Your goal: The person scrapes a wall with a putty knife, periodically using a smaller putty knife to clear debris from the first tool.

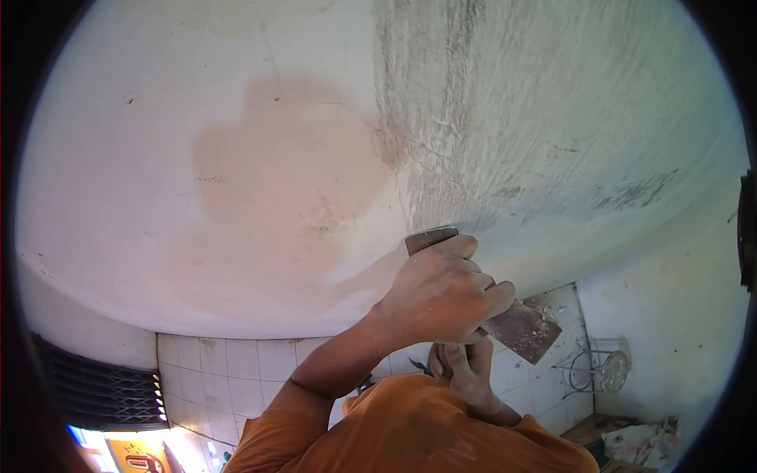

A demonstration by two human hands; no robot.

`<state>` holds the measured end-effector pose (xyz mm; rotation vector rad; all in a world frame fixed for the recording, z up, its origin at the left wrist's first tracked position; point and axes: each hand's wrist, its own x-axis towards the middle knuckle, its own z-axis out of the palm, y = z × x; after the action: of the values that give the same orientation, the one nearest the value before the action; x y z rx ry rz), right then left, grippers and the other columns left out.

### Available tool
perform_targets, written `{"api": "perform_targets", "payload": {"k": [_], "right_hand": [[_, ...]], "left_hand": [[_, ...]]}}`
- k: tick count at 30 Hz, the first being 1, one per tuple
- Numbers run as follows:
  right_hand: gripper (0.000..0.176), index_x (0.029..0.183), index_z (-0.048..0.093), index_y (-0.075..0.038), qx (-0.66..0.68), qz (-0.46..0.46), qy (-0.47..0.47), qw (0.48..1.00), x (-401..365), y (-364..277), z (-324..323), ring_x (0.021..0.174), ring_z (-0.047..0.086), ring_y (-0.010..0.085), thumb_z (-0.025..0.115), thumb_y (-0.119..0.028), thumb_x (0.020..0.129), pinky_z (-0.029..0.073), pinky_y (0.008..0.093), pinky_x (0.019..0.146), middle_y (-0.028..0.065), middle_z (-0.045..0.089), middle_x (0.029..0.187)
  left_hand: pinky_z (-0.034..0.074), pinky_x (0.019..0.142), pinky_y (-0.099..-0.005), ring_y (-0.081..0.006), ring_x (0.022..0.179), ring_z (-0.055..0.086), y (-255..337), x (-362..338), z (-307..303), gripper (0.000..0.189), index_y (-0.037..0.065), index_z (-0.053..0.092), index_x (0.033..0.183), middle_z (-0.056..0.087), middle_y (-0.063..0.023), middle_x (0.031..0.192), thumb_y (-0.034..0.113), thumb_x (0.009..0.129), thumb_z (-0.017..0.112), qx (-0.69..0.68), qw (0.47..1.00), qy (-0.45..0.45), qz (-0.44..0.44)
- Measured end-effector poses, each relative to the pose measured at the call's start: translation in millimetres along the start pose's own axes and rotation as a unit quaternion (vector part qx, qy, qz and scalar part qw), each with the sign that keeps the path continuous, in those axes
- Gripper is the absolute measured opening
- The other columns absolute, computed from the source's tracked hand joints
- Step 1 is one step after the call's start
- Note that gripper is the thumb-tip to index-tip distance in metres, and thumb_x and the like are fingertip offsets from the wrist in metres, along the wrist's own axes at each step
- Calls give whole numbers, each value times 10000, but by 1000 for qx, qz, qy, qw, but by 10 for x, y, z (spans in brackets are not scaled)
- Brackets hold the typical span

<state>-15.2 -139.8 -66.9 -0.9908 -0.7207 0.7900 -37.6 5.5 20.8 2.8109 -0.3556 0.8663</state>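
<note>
So I've got the left hand (441,288) up against a big pale wall (95,173), fingers clamped tight on a small scraper (430,239), with just a stubby, flat strip of dull dark blade poking out and its edge right at the surface. From my seat the wall's half and half: smooth and chalky on the left with a blotchy pinkish-tan patch (292,158), then a scratchy grey-streaked area (536,118) starting just above the blade. Hairline cracks and little pits too. My right hand (471,372) is lower, near the chest of the orange shirt (426,426), fingers curled together on the narrow end of a wide blade (524,334); I can't see its handle. That one's a flat, brownish, squared-off plate crusted with pale crumbs, sitting just below the left thumb. Down below there's square whitish tile (236,359) and a round-topped stool (613,370) off to the right.
</note>
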Motion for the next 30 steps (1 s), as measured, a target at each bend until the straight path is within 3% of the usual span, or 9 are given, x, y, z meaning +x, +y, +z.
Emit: {"api": "perform_targets", "payload": {"k": [3,8,11,14,23,26,30], "right_hand": [[327,743,460,-22,-58,16,-12,998,31,-12,-25,410,362,75,471,-219,1003,307,218,366,-11,371,522],[299,772,468,-18,-16,-22,11,1000,138,-83,25,412,366,75,475,-210,1000,298,210,355,-15,369,522],[298,771,465,-16,-13,22,13,1000,92,-64,0,410,358,74,469,-205,1002,306,208,358,-19,344,507],[299,773,468,-12,16,29,22,999,49,-107,17,410,353,72,464,-201,1004,307,206,358,-21,339,507],[300,767,474,-13,-26,-2,13,1000,54,-217,76,415,351,61,471,-200,1001,282,205,348,-24,347,516],[291,769,476,-11,-22,-19,13,999,55,-107,63,415,351,59,467,-187,1000,284,204,347,-24,349,517],[282,766,475,-15,-13,-5,30,999,82,-167,90,410,347,58,471,-177,997,300,205,347,-27,346,517]], "left_hand": [[411,632,-279,-163,542,523,-27,32,-27,123,146,537,673,496,6,494,200,633,641,2,998,49,26],[365,553,-267,-118,486,462,-48,165,-99,145,176,523,640,402,45,489,234,614,653,30,991,123,36],[368,548,-271,-124,479,459,-94,27,71,112,174,530,642,408,42,491,221,622,630,26,995,86,45],[426,635,-282,-189,501,526,-50,84,-81,114,136,544,673,536,-9,507,180,631,641,22,999,9,24],[428,649,-287,-177,507,546,-40,102,-111,117,136,536,636,547,-17,510,179,621,644,-5,997,54,55],[423,657,-279,-172,482,531,-21,71,-25,122,131,530,616,532,-18,488,172,626,644,-9,995,94,29],[423,652,-272,-176,449,482,-46,106,-65,107,122,542,624,510,-18,458,162,644,639,10,996,67,51]]}}
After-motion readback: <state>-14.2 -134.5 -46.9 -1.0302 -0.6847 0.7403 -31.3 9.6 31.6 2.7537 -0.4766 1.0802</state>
